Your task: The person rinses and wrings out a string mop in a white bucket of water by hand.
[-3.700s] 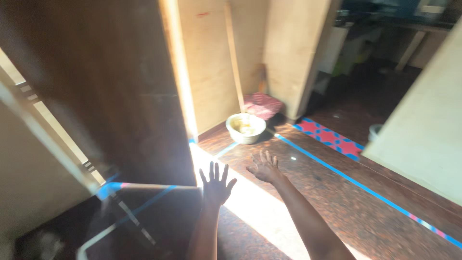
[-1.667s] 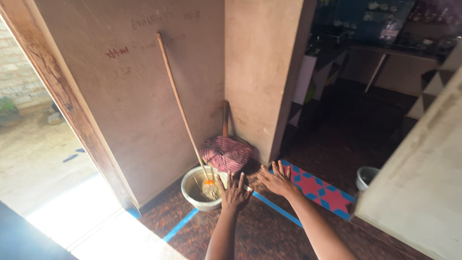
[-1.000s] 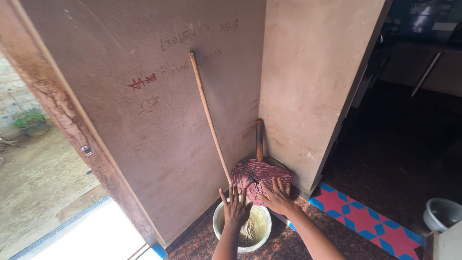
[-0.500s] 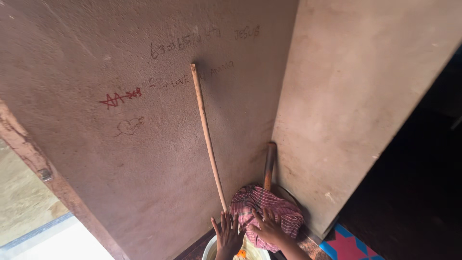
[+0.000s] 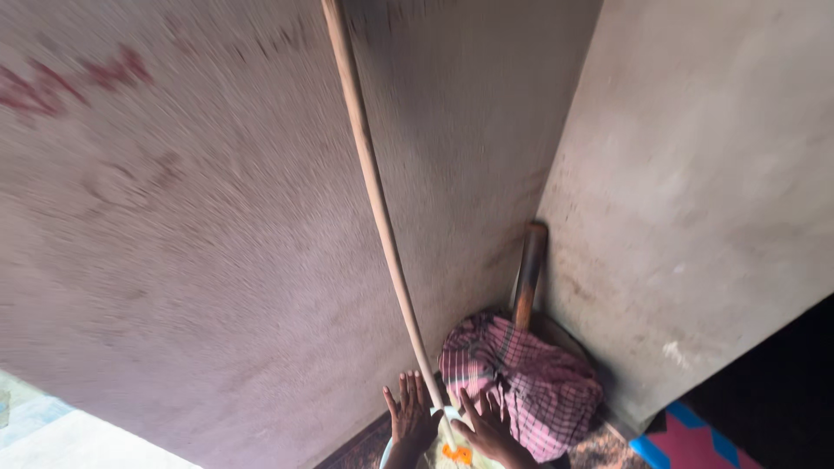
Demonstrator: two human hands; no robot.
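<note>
A long wooden mop handle (image 5: pixel 373 191) leans against the brown wall, its lower end dropping into a pale bucket (image 5: pixel 387 453) at the bottom edge. An orange part of the mop head (image 5: pixel 455 452) shows between my hands. My left hand (image 5: pixel 407 410) is spread open just left of the handle's base. To the right of the handle my right hand (image 5: pixel 486 424) also has its fingers apart, lying against a pink checked cloth (image 5: pixel 521 382). Neither hand grips anything.
The checked cloth covers a round thing in the wall corner, with a short dark wooden post (image 5: pixel 528 274) behind it. A red and blue patterned floor strip (image 5: pixel 673 439) lies at the lower right. Bright floor (image 5: pixel 35 430) shows at the lower left.
The view has closed in on the wall and mop handle, with motion blur. My hands stay spread on either side of the handle's base, close to the cloth.
</note>
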